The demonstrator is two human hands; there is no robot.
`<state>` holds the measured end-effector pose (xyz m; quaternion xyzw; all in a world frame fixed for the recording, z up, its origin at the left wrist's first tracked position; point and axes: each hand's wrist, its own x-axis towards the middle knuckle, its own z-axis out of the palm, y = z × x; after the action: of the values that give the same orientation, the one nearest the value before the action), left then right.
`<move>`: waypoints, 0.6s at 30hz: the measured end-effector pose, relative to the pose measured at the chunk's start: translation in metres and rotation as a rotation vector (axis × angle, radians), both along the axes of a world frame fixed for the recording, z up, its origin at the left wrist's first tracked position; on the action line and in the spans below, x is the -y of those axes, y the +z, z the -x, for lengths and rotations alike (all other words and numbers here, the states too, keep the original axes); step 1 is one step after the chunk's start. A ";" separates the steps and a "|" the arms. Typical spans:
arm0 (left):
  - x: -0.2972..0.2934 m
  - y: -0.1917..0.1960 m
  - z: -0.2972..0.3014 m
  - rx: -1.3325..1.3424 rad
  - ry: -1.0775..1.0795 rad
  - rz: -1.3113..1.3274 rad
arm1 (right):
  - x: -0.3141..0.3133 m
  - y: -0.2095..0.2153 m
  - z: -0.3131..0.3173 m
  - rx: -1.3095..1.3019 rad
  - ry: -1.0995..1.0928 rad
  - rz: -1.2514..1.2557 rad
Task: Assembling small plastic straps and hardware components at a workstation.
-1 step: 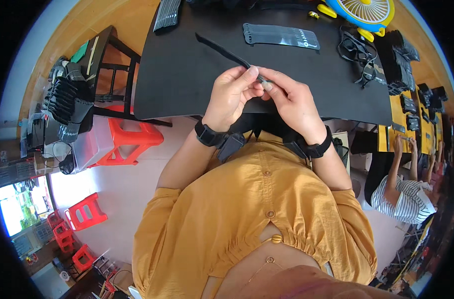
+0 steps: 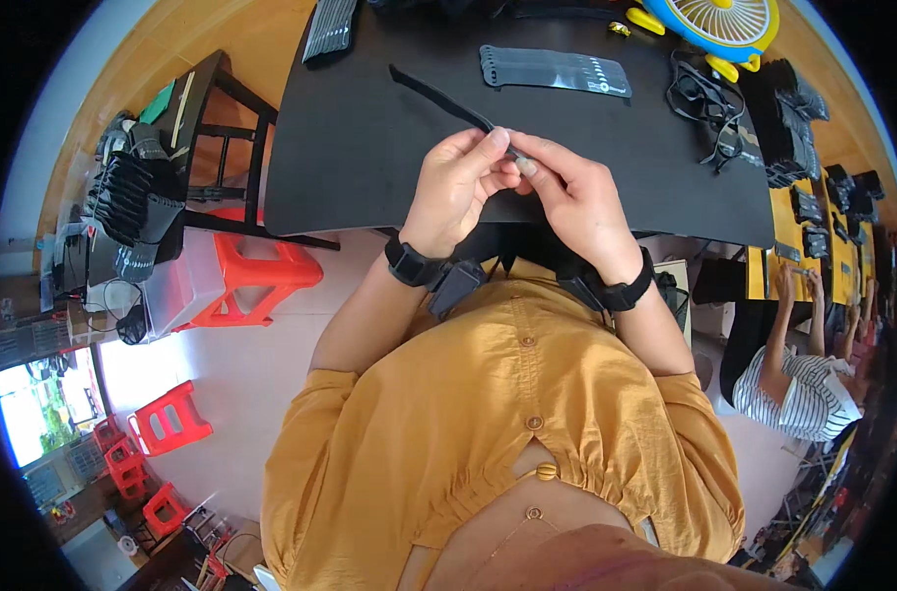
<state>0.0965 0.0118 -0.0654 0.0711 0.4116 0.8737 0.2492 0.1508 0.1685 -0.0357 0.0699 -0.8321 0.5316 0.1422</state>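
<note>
A narrow black strap (image 2: 438, 97) is pinched between my two hands, above the near edge of the black table (image 2: 360, 158). Its free end points away and to the left. My left hand (image 2: 455, 187) grips it between thumb and fingers. Close beside it, my right hand (image 2: 581, 197) pinches the strap's near end, which the fingers mostly hide. Beyond my hands, a flat row of dark grey straps (image 2: 557, 71) lies side by side on the table. Another grey bundle of straps (image 2: 330, 30) rests at the far left corner.
A blue and yellow fan (image 2: 719, 25) stands at the far right, near a tangle of black straps (image 2: 709, 113). Black stacks (image 2: 793, 118) sit to the right of it. Red stools (image 2: 256, 281) are on the left. A person in a striped top (image 2: 798, 394) works at a yellow table on the right.
The strap's free end has shifted very slightly to the right. Both hands keep nearly the same pose and grip.
</note>
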 end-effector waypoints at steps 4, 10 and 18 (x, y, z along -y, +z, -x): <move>0.001 0.012 0.002 -0.016 0.021 -0.015 | 0.006 -0.001 0.003 -0.096 -0.011 0.050; 0.015 0.034 -0.006 -0.282 0.236 0.368 | 0.001 0.025 -0.001 0.020 0.005 0.107; 0.001 0.046 -0.022 -0.940 0.443 0.827 | 0.008 0.019 -0.010 -0.265 0.003 0.026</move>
<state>0.1182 0.0111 -0.0199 0.2566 0.7828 0.5504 -0.1358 0.1611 0.1606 -0.0164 0.1387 -0.7990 0.5286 0.2508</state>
